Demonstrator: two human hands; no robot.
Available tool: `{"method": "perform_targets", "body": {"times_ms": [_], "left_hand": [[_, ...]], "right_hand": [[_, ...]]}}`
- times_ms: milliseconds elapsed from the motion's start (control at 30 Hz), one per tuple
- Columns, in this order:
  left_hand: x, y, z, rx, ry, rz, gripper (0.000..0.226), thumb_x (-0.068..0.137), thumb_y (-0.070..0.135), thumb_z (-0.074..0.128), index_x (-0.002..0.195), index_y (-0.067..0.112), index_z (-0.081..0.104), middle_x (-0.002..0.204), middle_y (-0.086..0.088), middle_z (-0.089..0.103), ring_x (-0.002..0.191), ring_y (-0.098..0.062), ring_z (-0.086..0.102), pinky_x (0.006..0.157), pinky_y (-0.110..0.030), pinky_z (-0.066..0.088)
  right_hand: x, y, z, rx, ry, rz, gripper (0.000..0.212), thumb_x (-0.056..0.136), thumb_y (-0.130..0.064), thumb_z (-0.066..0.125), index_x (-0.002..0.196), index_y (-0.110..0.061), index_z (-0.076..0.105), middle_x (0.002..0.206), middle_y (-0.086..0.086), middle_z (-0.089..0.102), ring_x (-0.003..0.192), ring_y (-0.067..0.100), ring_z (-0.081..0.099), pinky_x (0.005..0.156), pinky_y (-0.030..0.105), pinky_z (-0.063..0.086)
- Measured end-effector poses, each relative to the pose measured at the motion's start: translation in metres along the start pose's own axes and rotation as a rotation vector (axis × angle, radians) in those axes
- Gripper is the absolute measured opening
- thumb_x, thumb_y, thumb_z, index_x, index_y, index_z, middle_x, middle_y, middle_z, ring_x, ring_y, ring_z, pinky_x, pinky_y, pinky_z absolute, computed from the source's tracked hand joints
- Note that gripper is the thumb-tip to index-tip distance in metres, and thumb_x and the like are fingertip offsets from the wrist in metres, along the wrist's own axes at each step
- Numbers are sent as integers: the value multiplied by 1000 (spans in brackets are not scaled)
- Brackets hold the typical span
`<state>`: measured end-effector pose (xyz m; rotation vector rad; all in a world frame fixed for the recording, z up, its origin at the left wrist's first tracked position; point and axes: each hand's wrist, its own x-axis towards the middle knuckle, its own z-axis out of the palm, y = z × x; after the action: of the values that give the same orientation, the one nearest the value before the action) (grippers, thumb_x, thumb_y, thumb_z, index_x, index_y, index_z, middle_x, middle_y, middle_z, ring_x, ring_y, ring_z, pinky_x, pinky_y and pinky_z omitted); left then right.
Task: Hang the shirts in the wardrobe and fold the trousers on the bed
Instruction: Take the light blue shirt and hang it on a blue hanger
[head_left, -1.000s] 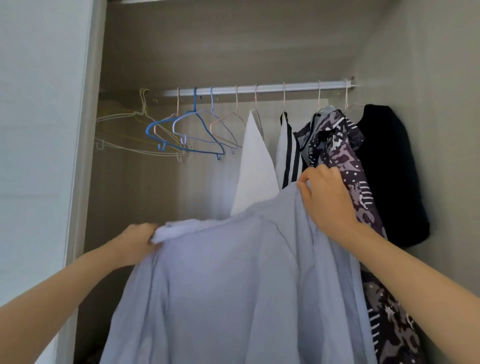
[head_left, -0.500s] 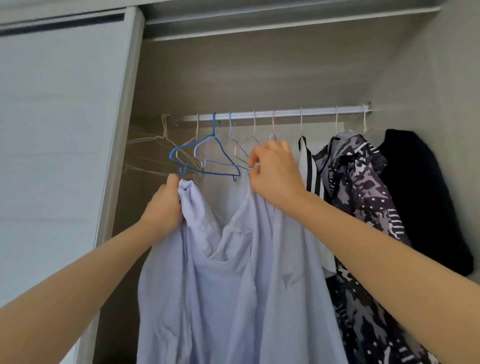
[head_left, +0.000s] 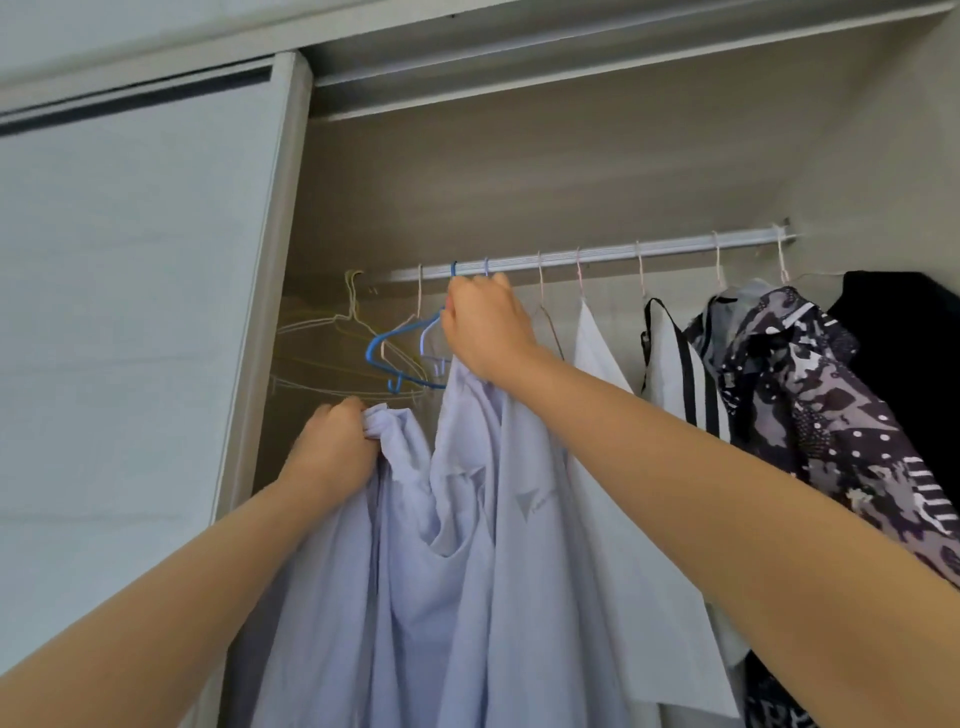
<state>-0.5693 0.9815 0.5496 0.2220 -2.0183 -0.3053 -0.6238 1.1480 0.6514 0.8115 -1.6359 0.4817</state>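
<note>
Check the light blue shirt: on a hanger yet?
Not yet. The light blue shirt droops bunched from both hands: left hand grips one edge, right hand holds another up by the blue hanger on the rail.

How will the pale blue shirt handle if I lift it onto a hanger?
Probably floppy: the pale blue shirt sags in deep folds between the left hand and right hand. Likely light, as a small bunched grip on each side carries it.

Soft even daylight, mild blur, wide-angle bending at edges.
</note>
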Motion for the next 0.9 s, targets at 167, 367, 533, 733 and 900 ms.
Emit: {"method": "perform_targets", "body": {"times_ms": [167,367,533,733,900], "left_hand": [[0,-14,0,14,-13,-49,26,93,11,54,69,10,42,76,-10,52,73,-32,50,64,-33,36],[-3,-20,8,-43,-27,-144,18,94,10,51,76,5,51,80,-14,57,70,-27,52,63,-31,39],[-2,-22,10,-91,-50,-159,12,92,9,52,87,1,59,85,-15,61,75,-28,57,63,-31,41],[-1,-17,6,-159,-66,-180,14,94,6,51,98,-3,62,93,-19,63,78,-27,55,65,-30,40],[-1,-16,5,-192,-56,-179,14,93,4,51,100,-3,62,94,-21,64,88,-34,60,68,-32,41]], "right_hand": [[25,-51,38,36,-68,-50,27,97,-38,52,92,-14,63,101,11,68,110,32,53,92,37,43],[30,-68,73,-117,-201,72,41,87,-47,59,111,-15,63,118,13,61,117,31,45,78,36,40],[25,-59,69,-36,-260,206,25,90,-28,52,104,-11,64,114,15,63,108,33,54,82,35,43],[17,-37,55,-131,-241,274,29,93,-13,47,117,-8,63,123,12,62,112,31,59,86,34,47],[16,-22,47,-146,-214,303,30,91,-5,50,119,-7,61,124,12,61,114,29,59,81,33,46]]}}
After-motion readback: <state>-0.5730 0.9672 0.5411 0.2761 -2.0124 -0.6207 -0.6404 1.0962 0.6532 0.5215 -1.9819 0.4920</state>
